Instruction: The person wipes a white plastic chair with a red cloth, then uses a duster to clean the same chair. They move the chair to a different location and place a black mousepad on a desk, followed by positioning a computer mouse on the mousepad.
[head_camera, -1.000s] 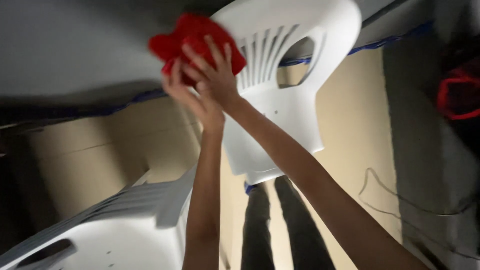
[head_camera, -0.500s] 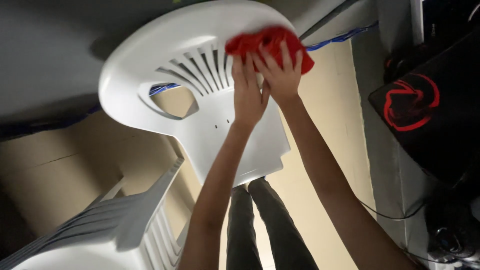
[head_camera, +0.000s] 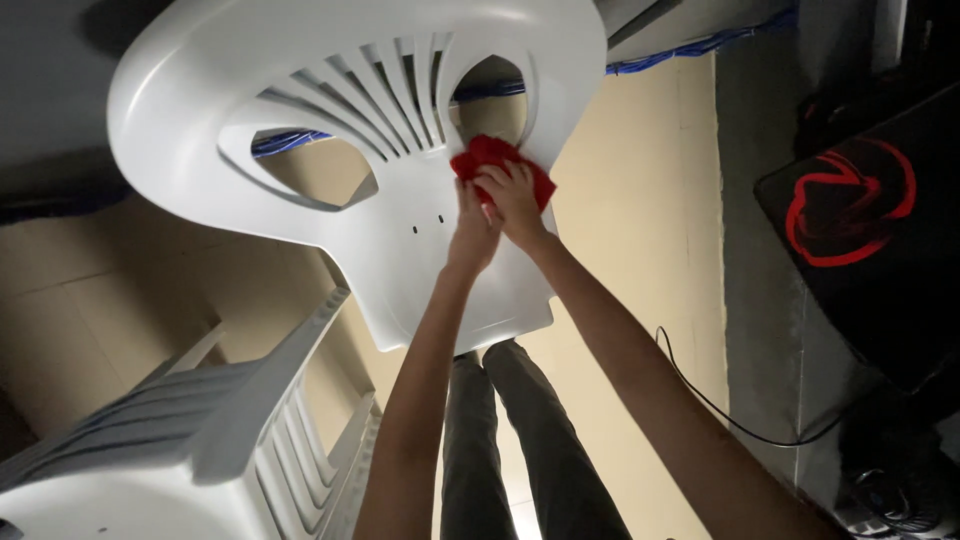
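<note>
At lower left stands a second white slatted plastic chair (head_camera: 190, 440). Above it, a white moulded plastic chair (head_camera: 400, 130) with a fan-slatted back fills the view. The left hand (head_camera: 472, 232) lies against its seat, fingers pressed on a crumpled red cloth (head_camera: 497, 165). The right hand (head_camera: 515, 198) clutches that cloth against the chair's back. Far right lies a black mat with a red emblem (head_camera: 860, 225).
</note>
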